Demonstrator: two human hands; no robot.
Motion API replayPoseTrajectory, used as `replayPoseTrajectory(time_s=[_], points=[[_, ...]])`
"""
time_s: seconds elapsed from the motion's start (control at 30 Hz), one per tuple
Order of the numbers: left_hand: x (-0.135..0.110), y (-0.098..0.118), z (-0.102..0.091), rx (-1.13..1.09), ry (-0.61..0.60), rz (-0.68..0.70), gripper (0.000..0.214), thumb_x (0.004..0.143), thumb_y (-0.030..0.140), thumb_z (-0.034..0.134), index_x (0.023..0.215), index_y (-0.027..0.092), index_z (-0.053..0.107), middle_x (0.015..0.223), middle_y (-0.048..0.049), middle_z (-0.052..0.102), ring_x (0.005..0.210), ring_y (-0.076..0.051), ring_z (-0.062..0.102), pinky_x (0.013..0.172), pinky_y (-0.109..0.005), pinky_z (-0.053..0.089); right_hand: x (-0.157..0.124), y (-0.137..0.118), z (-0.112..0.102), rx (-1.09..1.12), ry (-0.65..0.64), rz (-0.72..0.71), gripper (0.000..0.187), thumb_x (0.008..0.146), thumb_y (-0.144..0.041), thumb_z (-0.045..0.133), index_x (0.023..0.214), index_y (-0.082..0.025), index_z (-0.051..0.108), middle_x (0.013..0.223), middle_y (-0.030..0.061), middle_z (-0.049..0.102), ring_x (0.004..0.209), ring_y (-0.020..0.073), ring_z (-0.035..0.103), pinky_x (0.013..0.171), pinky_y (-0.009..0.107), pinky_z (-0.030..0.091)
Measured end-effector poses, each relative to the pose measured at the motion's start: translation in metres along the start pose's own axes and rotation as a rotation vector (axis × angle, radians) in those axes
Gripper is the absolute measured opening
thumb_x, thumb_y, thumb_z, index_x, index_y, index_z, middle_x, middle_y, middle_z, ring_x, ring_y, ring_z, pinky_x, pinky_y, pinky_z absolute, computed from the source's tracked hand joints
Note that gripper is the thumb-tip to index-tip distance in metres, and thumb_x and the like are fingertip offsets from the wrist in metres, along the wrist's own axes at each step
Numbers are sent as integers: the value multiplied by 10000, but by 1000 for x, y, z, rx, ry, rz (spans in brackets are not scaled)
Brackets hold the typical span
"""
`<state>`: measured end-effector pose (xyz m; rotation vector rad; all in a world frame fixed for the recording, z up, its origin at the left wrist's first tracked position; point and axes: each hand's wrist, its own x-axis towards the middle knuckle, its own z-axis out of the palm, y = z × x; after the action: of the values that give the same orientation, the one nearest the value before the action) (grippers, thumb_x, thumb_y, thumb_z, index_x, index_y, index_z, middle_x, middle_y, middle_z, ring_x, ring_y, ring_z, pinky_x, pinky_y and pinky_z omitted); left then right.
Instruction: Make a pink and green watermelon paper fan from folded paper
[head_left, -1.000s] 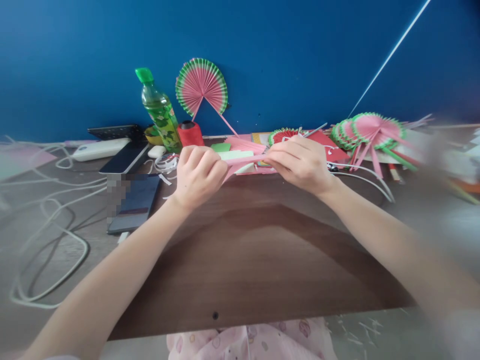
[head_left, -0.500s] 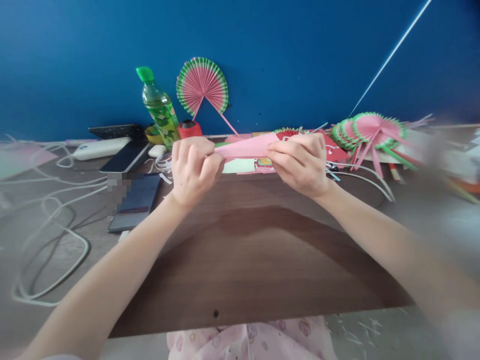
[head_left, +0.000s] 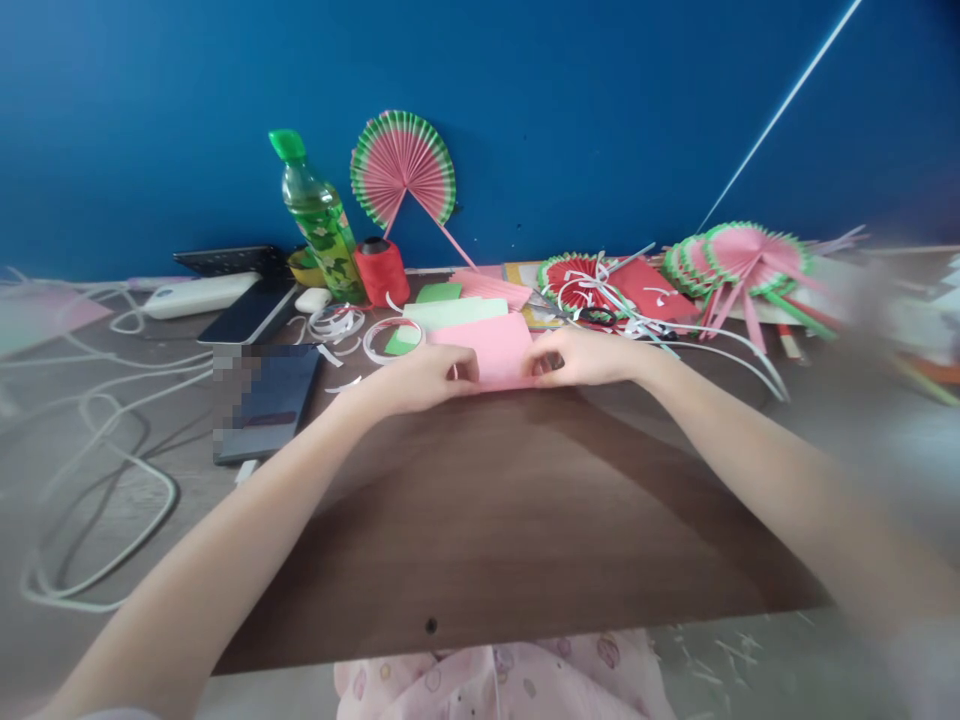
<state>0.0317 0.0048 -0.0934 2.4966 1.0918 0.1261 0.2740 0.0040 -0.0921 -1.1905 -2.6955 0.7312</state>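
Note:
A pink sheet of paper (head_left: 489, 348) lies flat on the brown table (head_left: 487, 520). My left hand (head_left: 424, 378) pinches its near left corner with the fingers pressed together. My right hand (head_left: 585, 358) pinches its near right corner the same way. Just behind the sheet lie a pale green strip and a green paper piece (head_left: 439, 312). A finished pink-and-green paper fan (head_left: 403, 168) leans on the blue wall behind.
A green bottle (head_left: 319, 218) and a red thread spool (head_left: 381, 270) stand at the back. Several paper fans (head_left: 739, 258) and a red fan (head_left: 581, 280) with white strips lie at the right. A phone (head_left: 266, 400), a power strip (head_left: 199, 296) and white cables (head_left: 97, 480) fill the left.
Both hands came down from holding the pink paper raised and folded narrow; the sheet now lies spread flat on the table, held at its near corners.

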Motion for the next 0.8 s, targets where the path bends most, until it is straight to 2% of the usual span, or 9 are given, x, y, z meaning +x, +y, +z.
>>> replayPoseTrajectory(time_s=[0.1, 0.23, 0.43, 0.57, 0.8], points=[[2, -7, 1, -160, -132, -36, 219, 781, 365, 486, 868, 178, 560, 820, -3, 607, 701, -128, 534, 615, -230, 383, 1, 5, 2, 152, -100, 33, 232, 767, -327, 557, 871, -133, 629, 801, 38, 624, 676, 117, 514, 618, 241, 373], [4, -13, 0, -223, -177, -37, 222, 772, 353, 497, 891, 170, 536, 811, -5, 588, 690, -121, 511, 598, -221, 377, 4, 11, 5, 268, -82, 76, 255, 744, -379, 570, 840, -144, 600, 803, 29, 615, 701, 126, 510, 638, 253, 365], [2, -11, -8, -262, -251, -16, 165, 754, 273, 498, 869, 161, 538, 798, 2, 568, 698, -111, 508, 611, -210, 389, 6, 14, 9, 305, -58, 109, 216, 716, -364, 589, 742, -149, 590, 727, 5, 594, 655, 114, 488, 622, 252, 350], [3, -15, -4, -296, -256, -26, 209, 737, 279, 525, 909, 162, 538, 792, 4, 573, 679, -108, 516, 586, -205, 392, 7, 17, 11, 296, -39, 99, 211, 699, -353, 606, 733, -145, 617, 710, 3, 603, 649, 113, 494, 627, 251, 355], [6, -19, 1, -232, -246, -31, 216, 730, 306, 538, 888, 160, 559, 751, 3, 577, 643, -107, 512, 562, -206, 378, 9, 17, 15, 288, -35, 107, 202, 676, -337, 621, 747, -148, 615, 716, 3, 607, 633, 111, 491, 600, 246, 348]])
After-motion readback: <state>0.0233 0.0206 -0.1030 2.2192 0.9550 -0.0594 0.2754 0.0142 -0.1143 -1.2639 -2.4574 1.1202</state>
